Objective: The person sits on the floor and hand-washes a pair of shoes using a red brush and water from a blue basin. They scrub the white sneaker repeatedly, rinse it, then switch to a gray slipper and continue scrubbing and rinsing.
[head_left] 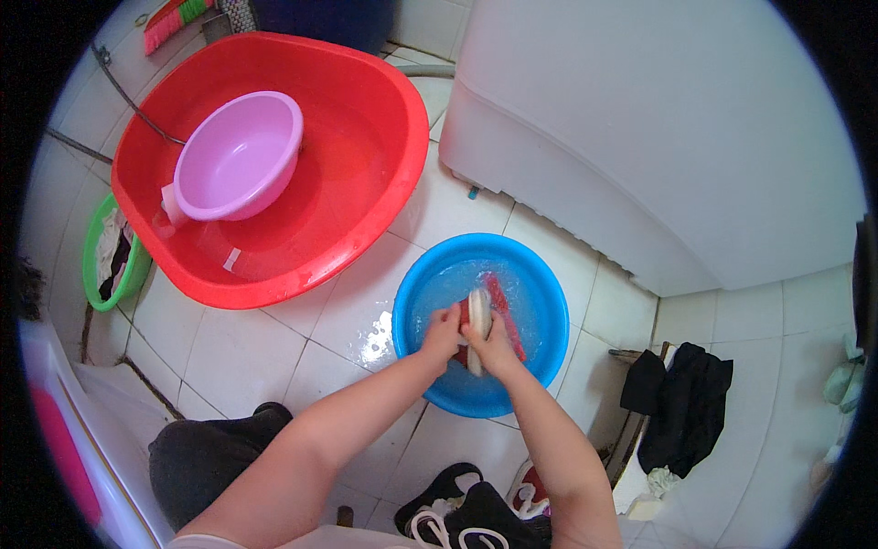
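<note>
Gripping a red-and-white shoe-like item (479, 311), your hands (495, 346) hang over water (435, 289) in the blue basin (477, 406), while the red tub (357, 165) holds a lilac bowl (240, 157) and the green basin (139, 267) cloth (115, 252).

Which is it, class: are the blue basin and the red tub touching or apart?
Apart: the head view shows white tile between the blue basin and red tub.

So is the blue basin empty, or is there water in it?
Not empty: the blue basin holds water; cloudy, bubbly liquid shows inside. How deep, I cannot tell.
</note>
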`<state>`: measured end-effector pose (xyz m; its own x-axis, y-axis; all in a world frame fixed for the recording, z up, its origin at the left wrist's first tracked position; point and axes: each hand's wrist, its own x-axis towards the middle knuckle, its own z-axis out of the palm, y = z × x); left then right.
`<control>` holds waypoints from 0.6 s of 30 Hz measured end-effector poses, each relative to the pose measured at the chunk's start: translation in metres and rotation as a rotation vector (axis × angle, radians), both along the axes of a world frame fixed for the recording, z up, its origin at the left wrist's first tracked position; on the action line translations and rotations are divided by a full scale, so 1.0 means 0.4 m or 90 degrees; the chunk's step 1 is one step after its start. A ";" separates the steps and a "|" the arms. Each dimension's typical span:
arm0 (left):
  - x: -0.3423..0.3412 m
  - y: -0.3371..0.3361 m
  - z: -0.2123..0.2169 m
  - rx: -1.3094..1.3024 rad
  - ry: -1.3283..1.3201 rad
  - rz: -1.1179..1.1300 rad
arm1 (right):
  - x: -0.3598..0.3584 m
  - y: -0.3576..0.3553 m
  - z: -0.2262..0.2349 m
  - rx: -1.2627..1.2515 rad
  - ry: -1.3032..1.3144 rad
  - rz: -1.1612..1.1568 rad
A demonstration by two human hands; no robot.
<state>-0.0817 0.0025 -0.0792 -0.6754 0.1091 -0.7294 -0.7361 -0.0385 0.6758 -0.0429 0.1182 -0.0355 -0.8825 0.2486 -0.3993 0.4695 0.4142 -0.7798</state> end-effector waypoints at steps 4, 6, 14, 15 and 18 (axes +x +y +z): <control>0.045 -0.012 -0.125 -0.115 0.036 0.038 | 0.052 0.002 -0.185 0.207 0.038 0.037; 0.051 -0.008 -0.159 -0.224 0.088 -0.029 | 0.052 0.016 -0.259 0.137 0.019 -0.003; 0.098 0.029 -0.074 0.091 -0.233 0.161 | -0.028 0.028 -0.252 0.377 -0.111 0.043; 0.097 0.029 -0.044 0.158 -0.310 0.169 | -0.029 0.022 -0.201 0.301 -0.101 0.008; 0.064 0.008 0.057 0.411 -0.347 0.220 | -0.013 -0.018 -0.024 0.199 0.004 -0.013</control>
